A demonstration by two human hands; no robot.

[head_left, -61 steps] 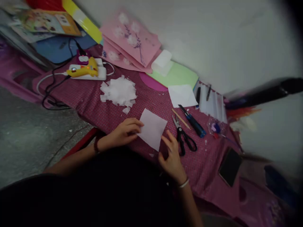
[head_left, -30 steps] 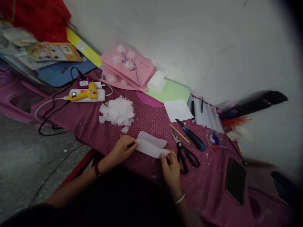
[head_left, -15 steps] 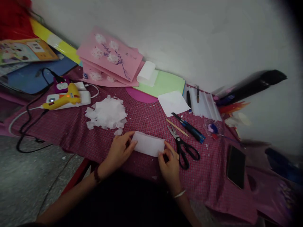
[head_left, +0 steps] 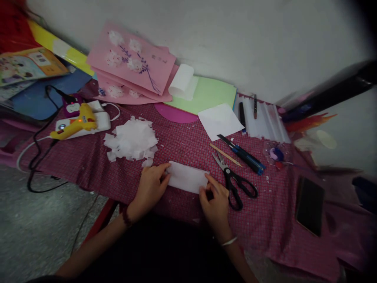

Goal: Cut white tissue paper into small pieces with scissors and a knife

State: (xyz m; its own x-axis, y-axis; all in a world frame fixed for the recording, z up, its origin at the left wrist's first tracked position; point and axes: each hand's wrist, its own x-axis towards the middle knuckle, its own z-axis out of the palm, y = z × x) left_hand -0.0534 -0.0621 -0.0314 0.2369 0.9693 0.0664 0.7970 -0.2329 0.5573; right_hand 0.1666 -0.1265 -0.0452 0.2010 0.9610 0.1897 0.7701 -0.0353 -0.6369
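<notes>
A folded white sheet of thin paper (head_left: 187, 177) lies flat on the red checked tablecloth (head_left: 88, 161) near its front edge. My left hand (head_left: 150, 188) presses on the sheet's left end with fingers stretched out. My right hand (head_left: 215, 200) rests on the right end, its fingers pinching the corner. Black-handled scissors (head_left: 234, 184) lie just right of my right hand, apart from it.
A heap of white paper scraps (head_left: 132, 139) sits left of centre. A yellow glue gun (head_left: 73, 124) lies on a power strip at the left. A blue craft knife (head_left: 243, 151), a wooden stick (head_left: 225, 154), a white square sheet (head_left: 219, 121), pink cards (head_left: 132, 63) and a phone (head_left: 309, 204) are about.
The white sheet lay open two seconds ago; both hands folded it in half and now press it flat. The view has shifted a little.
</notes>
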